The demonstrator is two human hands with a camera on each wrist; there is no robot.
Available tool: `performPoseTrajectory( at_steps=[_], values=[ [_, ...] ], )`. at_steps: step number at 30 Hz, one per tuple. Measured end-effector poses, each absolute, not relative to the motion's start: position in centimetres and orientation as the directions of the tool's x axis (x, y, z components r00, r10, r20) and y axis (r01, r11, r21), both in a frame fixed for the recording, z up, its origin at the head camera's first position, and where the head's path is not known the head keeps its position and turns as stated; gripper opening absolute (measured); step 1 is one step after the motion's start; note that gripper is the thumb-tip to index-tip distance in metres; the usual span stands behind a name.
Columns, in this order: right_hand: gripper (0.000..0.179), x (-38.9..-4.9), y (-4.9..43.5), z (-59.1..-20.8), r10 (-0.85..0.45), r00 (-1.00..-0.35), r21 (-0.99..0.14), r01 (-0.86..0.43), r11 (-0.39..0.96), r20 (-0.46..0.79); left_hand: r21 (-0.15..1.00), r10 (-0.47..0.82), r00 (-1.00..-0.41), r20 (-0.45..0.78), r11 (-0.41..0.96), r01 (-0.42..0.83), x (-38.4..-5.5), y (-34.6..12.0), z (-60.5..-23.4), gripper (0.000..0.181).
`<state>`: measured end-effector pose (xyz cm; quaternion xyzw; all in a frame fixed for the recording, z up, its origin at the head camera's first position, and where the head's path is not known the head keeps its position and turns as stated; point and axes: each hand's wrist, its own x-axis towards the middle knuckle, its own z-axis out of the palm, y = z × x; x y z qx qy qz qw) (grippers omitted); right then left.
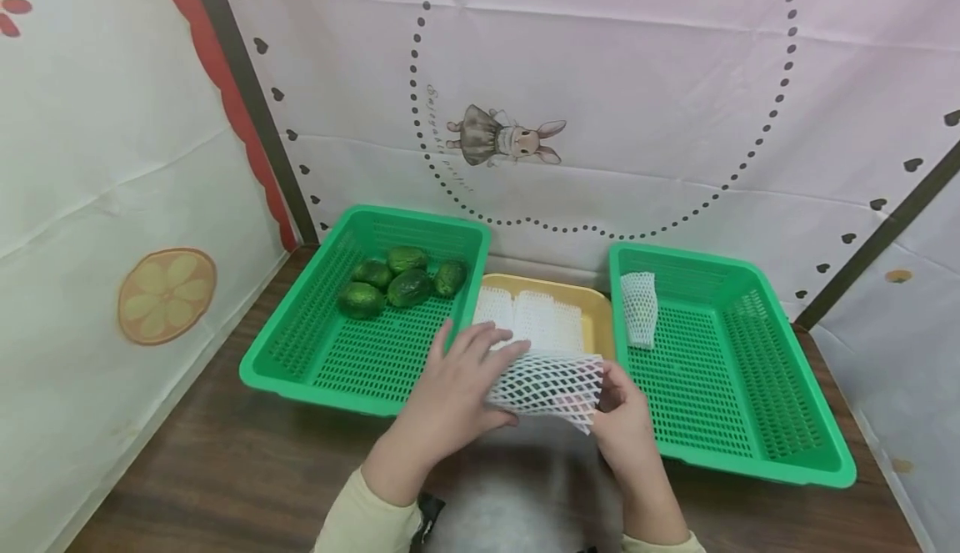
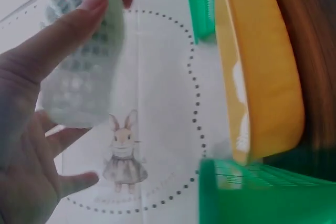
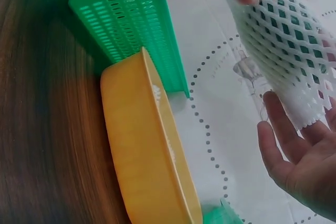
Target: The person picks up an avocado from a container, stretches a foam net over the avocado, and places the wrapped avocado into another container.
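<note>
Both hands hold a white foam net sleeve [image 1: 551, 382] between them, in front of the yellow bin. Dark green shows through its mesh in the right wrist view, so something green, seemingly an avocado, sits inside. My left hand [image 1: 457, 386] holds the sleeve's left end, thumb on one side and fingers spread on the other. At the other end, my right hand [image 1: 624, 419] pinches the sleeve's edge. Several green avocados [image 1: 410, 288] lie at the back of the left green basket [image 1: 258, 369]. White foam net sleeves [image 1: 547, 324] lie in the yellow bin [image 1: 597, 324].
Along the left wall of the right green basket [image 1: 825, 444] lies a white netted piece [image 1: 640, 309]. The baskets flank the yellow bin on a dark wooden table [image 1: 225, 470]. A printed cloth [image 1: 637, 103] rises behind them.
</note>
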<state>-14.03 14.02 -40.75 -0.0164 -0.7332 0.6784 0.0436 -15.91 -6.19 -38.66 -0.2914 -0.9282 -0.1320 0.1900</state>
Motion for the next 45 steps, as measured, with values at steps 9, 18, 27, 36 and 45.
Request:
performPoseTrajectory(
  at_steps=[9, 18, 27, 36, 45],
  values=[
    [0.045, -14.1, 14.3, -40.9, 0.064, -0.996, -0.997, -0.055, 0.058, 0.059, 0.149, 0.512, -0.696, 0.504, 0.742, 0.654, -16.1, -5.7, -39.9, 0.075],
    [0.022, -13.8, 15.3, -41.2, 0.127, -0.961, -0.942, -0.268, -0.204, 0.246, 0.358, 0.368, -0.82, 0.439, 0.765, 0.535, -15.8, -5.5, -40.3, 0.073],
    [0.056, -13.9, 14.3, -41.4, -0.272, -0.945, -0.982, -0.161, -0.097, 0.182, 0.871, 0.212, -0.937, 0.277, 0.358, 0.338, -15.3, -5.1, -41.1, 0.046],
    [0.059, -14.3, 13.2, -40.8, -0.284, -0.949, -0.986, -0.108, -0.128, 0.141, 0.949, 0.338, -0.915, 0.22, 0.143, 0.281, -15.2, -5.1, -41.7, 0.032],
    [0.059, -15.4, 14.8, -37.9, -0.161, -0.981, -0.993, -0.098, -0.063, 0.107, 0.845, 0.22, -0.955, 0.2, 0.455, 0.282, -15.7, -6.1, -40.4, 0.031]
  ],
)
